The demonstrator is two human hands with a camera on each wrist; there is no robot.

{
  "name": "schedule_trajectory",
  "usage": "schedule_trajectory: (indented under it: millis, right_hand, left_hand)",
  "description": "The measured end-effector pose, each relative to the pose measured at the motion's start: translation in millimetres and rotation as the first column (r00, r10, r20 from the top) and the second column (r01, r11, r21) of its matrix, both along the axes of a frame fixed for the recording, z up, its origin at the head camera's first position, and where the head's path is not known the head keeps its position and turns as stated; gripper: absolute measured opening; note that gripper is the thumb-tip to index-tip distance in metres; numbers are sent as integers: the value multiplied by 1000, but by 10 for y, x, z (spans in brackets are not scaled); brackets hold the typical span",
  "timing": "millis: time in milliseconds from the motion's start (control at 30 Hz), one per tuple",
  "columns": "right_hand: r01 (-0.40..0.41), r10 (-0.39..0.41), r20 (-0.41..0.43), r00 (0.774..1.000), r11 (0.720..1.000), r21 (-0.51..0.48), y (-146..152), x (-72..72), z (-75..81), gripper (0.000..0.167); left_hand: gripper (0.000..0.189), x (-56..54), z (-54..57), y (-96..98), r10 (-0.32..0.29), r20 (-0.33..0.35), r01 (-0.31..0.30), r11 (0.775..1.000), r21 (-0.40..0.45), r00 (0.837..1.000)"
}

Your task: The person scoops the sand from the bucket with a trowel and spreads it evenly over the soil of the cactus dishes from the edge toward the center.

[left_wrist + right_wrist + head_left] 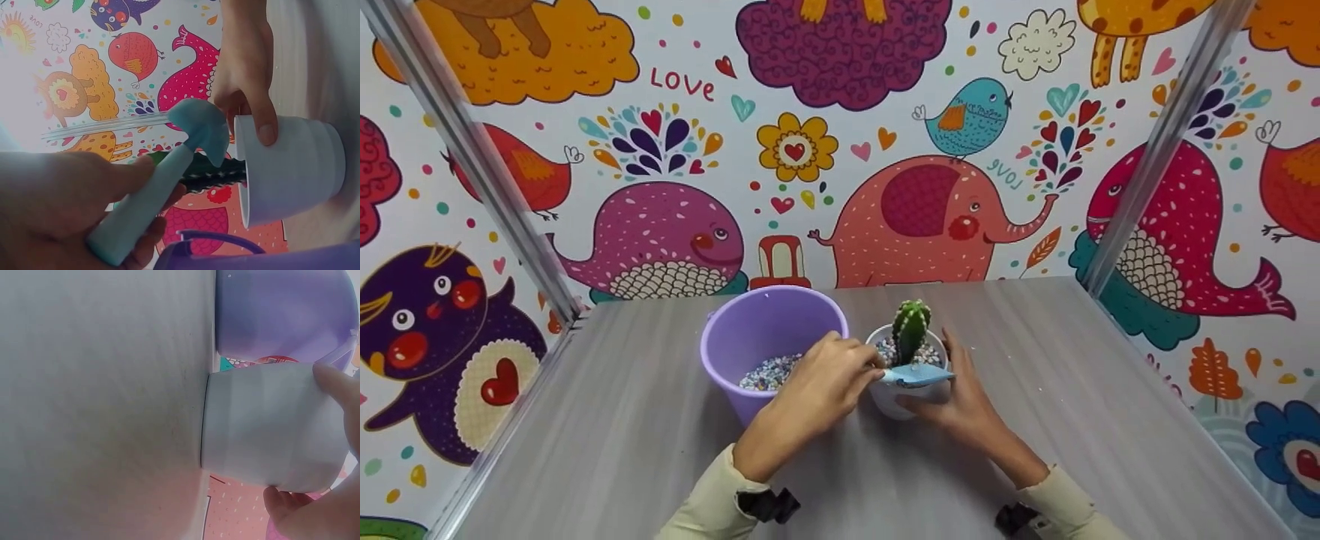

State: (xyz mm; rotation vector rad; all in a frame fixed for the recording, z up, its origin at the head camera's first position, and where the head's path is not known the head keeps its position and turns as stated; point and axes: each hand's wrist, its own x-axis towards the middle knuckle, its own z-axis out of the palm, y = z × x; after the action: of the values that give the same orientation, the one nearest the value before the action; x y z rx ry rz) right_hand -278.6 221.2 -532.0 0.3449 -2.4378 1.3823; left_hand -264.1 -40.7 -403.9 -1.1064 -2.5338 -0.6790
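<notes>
My left hand (814, 390) grips the handle of a small light-blue toy shovel (921, 375). The blade is over the near rim of a white pot (894, 403), in front of a green cactus (912, 330). Small coloured pebbles (888, 351) surround the cactus base. In the left wrist view, thumb and fingers wrap the shovel's handle (147, 205). My right hand (964, 401) holds the pot from its right side, thumb at the front and fingers behind. The right wrist view has the pot (270, 424) standing on the table between thumb and fingers.
A purple bucket (712, 356) stands left of the pot, partly behind my left forearm, with coloured pebbles (769, 373) inside. Both stand on a grey wood-grain table (622, 420). A wall with cartoon animals (915, 225) and metal posts (502, 180) borders the table.
</notes>
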Motion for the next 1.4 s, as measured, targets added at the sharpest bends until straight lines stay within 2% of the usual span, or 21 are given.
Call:
schedule_trajectory:
  millis: [267,633,967,1100,1267,1400]
  right_hand:
    - [8,-8,-10,1000,1000,28,-62,47,-14,133]
    - [0,0,-23,1000,1000,21,-84,63,-45,129]
    - [-24,24,-8,1000,1000,-6,-53,39,-11,133]
    - [-21,21,11,1000,1000,-9,-28,42,-6,133]
    - [-24,24,19,1000,1000,1,-1,26,19,132]
    - [-22,21,40,999,1000,7,14,21,48,132]
  left_hand:
    - [13,54,14,-89,-2,-1,1,999,-32,1000]
    - [15,82,-39,-82,62,-78,-70,992,-107,995]
    - [19,6,-85,-60,81,-126,-92,992,-83,989]
    - [20,-4,-109,-30,89,-190,-110,989,-100,978]
    - [20,-36,-110,12,127,-297,-171,977,-129,947]
    - [21,-63,-91,26,139,-324,-194,971,-141,936]
